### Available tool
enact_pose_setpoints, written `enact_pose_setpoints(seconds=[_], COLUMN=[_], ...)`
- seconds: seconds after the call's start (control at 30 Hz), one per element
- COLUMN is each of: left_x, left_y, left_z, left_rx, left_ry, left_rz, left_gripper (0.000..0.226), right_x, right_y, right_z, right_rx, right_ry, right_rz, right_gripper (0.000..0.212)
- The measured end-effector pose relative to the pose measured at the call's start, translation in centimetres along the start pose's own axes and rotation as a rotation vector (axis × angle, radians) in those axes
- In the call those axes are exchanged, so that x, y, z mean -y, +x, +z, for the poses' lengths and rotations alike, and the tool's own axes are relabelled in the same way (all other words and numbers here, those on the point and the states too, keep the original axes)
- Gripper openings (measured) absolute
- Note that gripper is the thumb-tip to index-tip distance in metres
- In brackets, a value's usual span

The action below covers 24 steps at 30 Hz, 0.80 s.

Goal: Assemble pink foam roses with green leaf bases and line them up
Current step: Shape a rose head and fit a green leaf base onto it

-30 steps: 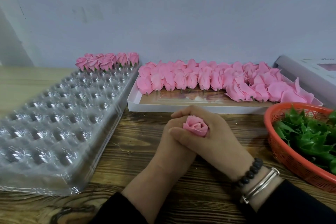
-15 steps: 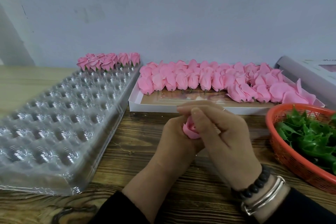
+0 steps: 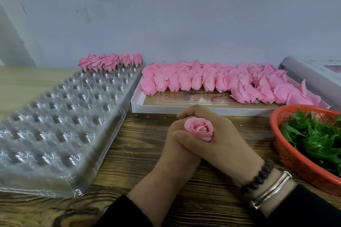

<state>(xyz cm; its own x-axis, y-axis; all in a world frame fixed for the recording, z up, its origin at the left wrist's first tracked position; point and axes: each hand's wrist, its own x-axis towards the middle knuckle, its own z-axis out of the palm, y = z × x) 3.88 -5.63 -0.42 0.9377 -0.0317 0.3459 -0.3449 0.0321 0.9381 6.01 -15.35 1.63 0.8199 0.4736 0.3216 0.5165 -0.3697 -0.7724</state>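
Since half a second ago the right hand (image 3: 219, 145) has been dropping back from above the bloom, and the single pink foam rose (image 3: 200, 128) is showing its spiralled face again where it was mostly covered by fingers.

In the head view, both hands are meeting over the dark wood-grain counter (image 3: 140, 155), just in front of the box. The left hand (image 3: 177, 151) is lying underneath with its fingers curled up round the rose's lower part, and the right hand is wrapping over it, thumb lying below the bloom and fingers curling behind it, so each grip is closing on the rose. The rose's base is hidden inside the hands, so whether a leaf base is fitted cannot be told.

A dark bead bracelet (image 3: 258, 176) and a silver bangle (image 3: 271, 190) are sitting on the right wrist, above a black sleeve (image 3: 304, 208).

To the left, a clear plastic tray of round moulded cups (image 3: 55, 125) is stretching away toward the pale wall (image 3: 184, 14). A group of finished pink roses with green bases (image 3: 110, 61) is standing in the cups at its far end.

Behind the hands, a shallow white cardboard box (image 3: 137, 105) is holding rows of pink foam rose heads (image 3: 212, 79) lying on their sides, the ones on the right more jumbled.

At the right edge, a red plastic mesh basket (image 3: 287, 155) is holding green plastic leaf bases (image 3: 313, 138).
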Motion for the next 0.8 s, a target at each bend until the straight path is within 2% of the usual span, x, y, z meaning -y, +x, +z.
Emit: enact_pose_setpoints(seconds=[0.2, 0.27, 0.33, 0.37, 0.5, 0.53, 0.57, 0.63, 0.67, 0.73, 0.8], left_x=[-0.4, -0.4, -0.5, -0.8, -0.7, -1.0, -0.5, -0.5, -0.6, -0.3, 0.1], left_y=[0.1, 0.2, 0.4, 0.5, 0.2, 0.1, 0.0, -0.2, -0.2, -0.2, -0.2], left_z=[-0.6, -0.8, -0.6, -0.4, 0.5, 0.8, 0.7, 0.5, 0.3, 0.4, 0.1], left_rx=[0.012, -0.005, -0.041, -0.048, 0.037, -0.006, -0.008, 0.023, 0.027, 0.017, -0.012], left_ry=[0.183, 0.245, 0.276, 0.286, 0.027, -0.046, -0.07, 0.012, -0.019, -0.005, -0.098], left_rz=[0.153, 0.123, 0.078, 0.071, -0.015, -0.088, -0.078, 0.045, 0.066, 0.055, 0.028], left_gripper=[0.023, 0.026, 0.03, 0.032, 0.045, 0.05, 0.053, 0.062, 0.064, 0.048, 0.033], right_x=[-0.8, -0.5, 0.3, 0.6, 0.9, 0.9, 0.8, 0.8, 0.8, 0.8, 0.6], right_y=[-0.1, -0.3, -0.4, -0.4, -0.4, -0.4, -0.4, -0.3, -0.3, -0.3, -0.2], right_z=[-1.2, -1.2, -0.8, -0.4, 1.2, 1.4, 1.5, 1.4, 1.2, 0.8, 0.2], right_rx=[0.163, 0.06, -0.115, -0.185, -0.32, -0.333, -0.339, -0.328, -0.301, -0.193, -0.064], right_ry=[0.062, 0.18, 0.183, 0.159, -0.039, -0.09, -0.125, -0.139, -0.12, -0.057, 0.001], right_rz=[0.023, -0.049, -0.194, -0.251, -0.334, -0.337, -0.34, -0.319, -0.275, -0.135, -0.037], right_gripper=[0.078, 0.065, 0.036, 0.031, 0.03, 0.03, 0.029, 0.028, 0.027, 0.031, 0.04])
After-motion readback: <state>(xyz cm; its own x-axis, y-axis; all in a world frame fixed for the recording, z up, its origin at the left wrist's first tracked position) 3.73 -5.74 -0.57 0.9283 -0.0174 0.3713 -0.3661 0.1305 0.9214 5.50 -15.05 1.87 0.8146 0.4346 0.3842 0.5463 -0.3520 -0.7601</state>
